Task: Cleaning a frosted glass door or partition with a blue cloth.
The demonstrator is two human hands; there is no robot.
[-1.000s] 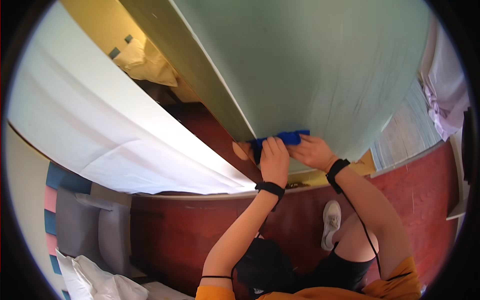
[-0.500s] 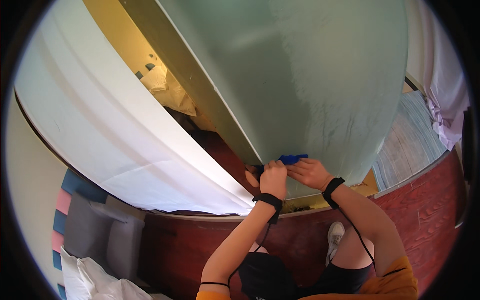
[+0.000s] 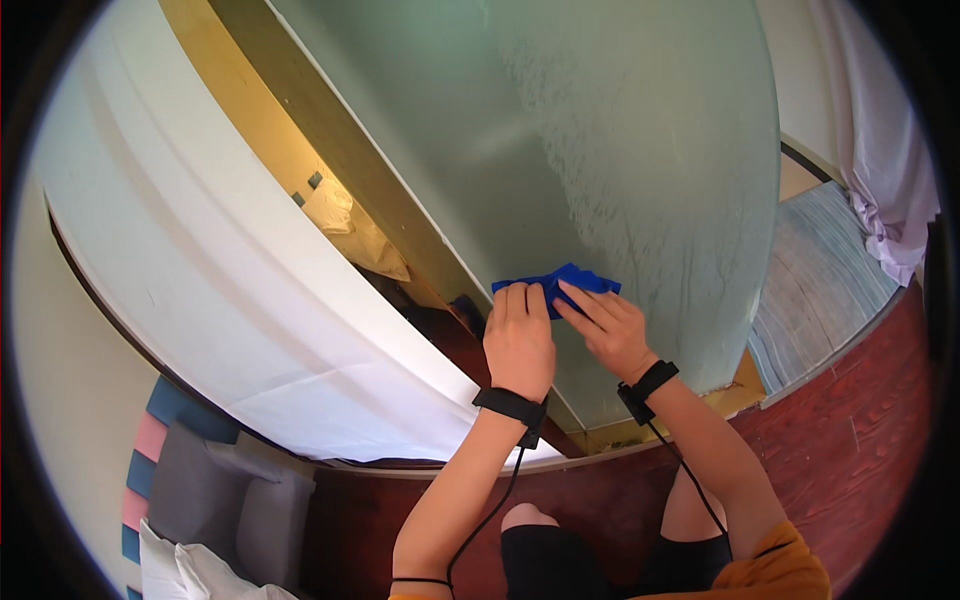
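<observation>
A blue cloth point(image 3: 568, 280) lies bunched against the lower part of a large greenish glass panel point(image 3: 650, 150). My left hand point(image 3: 518, 340) grips the cloth's left part, fingertips bent over its upper edge. On its right side, my right hand point(image 3: 612, 328) presses and holds the cloth with its fingers slanting up to the left. The underside of the cloth is hidden. Right of a ragged boundary, the glass looks pale, with streaks and drip marks; left of it the surface is smoother and darker.
Left of the glass runs a gold-coloured frame point(image 3: 310, 110), then a white curtain point(image 3: 230, 270). A grey armchair point(image 3: 200, 490) stands at lower left. A grey-blue wood-patterned surface point(image 3: 815, 285) and a pale lilac curtain point(image 3: 885, 150) are at right. The floor point(image 3: 820, 430) is red-brown wood.
Both hands have moved up the glass from near its lower left corner, taking the cloth along. More of the cloth shows now, and the whole view has shifted slightly.
</observation>
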